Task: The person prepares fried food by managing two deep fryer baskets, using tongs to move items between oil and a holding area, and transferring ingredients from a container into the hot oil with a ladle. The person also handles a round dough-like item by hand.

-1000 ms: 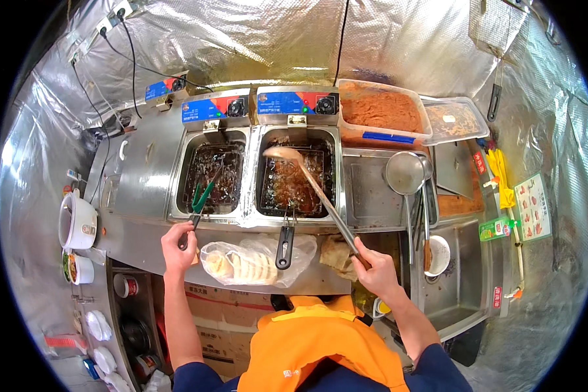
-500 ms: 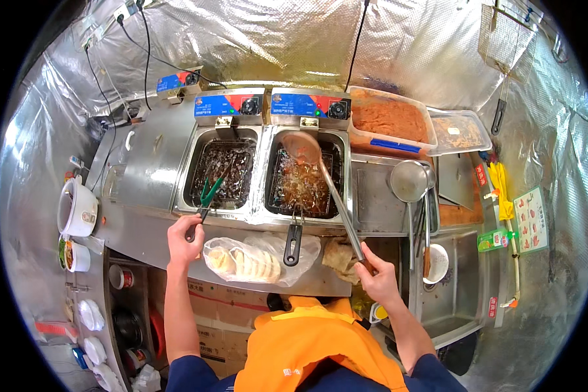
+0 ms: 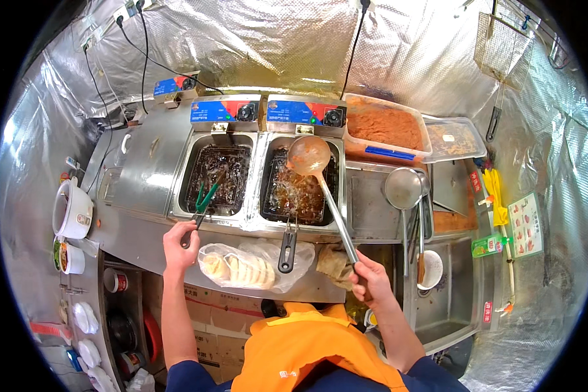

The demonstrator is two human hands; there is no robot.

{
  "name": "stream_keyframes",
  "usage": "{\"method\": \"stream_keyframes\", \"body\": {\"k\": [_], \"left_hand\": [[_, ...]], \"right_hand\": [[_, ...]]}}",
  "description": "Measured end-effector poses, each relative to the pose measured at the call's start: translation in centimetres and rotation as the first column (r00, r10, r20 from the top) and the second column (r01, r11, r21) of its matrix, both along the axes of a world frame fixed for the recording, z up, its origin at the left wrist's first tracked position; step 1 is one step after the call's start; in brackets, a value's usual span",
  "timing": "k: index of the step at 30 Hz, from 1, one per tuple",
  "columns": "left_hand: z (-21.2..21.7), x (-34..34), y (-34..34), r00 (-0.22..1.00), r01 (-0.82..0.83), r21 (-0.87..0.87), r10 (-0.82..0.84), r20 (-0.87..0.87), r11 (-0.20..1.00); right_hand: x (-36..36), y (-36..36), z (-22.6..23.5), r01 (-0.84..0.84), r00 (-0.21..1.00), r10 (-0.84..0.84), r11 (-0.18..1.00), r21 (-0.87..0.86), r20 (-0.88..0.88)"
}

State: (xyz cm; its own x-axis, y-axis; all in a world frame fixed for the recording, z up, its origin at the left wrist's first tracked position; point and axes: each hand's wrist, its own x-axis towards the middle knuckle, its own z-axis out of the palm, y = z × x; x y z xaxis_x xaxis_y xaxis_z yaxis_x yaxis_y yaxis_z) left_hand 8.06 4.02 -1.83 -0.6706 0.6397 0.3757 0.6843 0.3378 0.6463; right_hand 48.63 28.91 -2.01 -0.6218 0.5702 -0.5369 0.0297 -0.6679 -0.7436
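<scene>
Your right hand (image 3: 371, 279), clamped on the ladle (image 3: 310, 155), has lifted it above the right fryer (image 3: 298, 189); your left hand (image 3: 178, 240) grips tongs (image 3: 202, 201).

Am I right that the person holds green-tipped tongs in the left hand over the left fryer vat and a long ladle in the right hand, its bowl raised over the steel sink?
Not quite. In the head view the ladle held by the right hand has its bowl over the right fryer vat, not the sink. The rest holds: the left hand holds green-tipped tongs over the left fryer vat.
</scene>
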Motion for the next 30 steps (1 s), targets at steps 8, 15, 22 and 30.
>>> {"method": "stream_keyframes", "body": {"k": [8, 15, 22, 30], "left_hand": [[-0.1, -0.1, -0.1, 1.0, -0.003, -0.019, 0.003, 0.0, 1.0], [0.0, -0.1, 0.0, 0.999, -0.018, -0.025, 0.019, 0.028, 1.0], [-0.8, -0.8, 0.3, 0.996, 0.033, 0.02, -0.032, -0.081, 0.999], [-0.4, -0.2, 0.2, 0.997, 0.036, 0.006, -0.035, -0.07, 0.999]], "right_hand": [[-0.7, 0.1, -0.3, -0.031, 0.998, 0.02, 0.986, 0.167, 0.066], [-1.4, -0.4, -1.3, -0.047, 0.991, 0.007, 0.954, 0.297, 0.133], [-0.3, 0.1, -0.7, -0.042, 0.994, 0.02, 0.976, 0.213, 0.104], [1.3, 10.8, 0.4, 0.267, 0.92, -0.313, 0.941, -0.207, -0.236]]}}
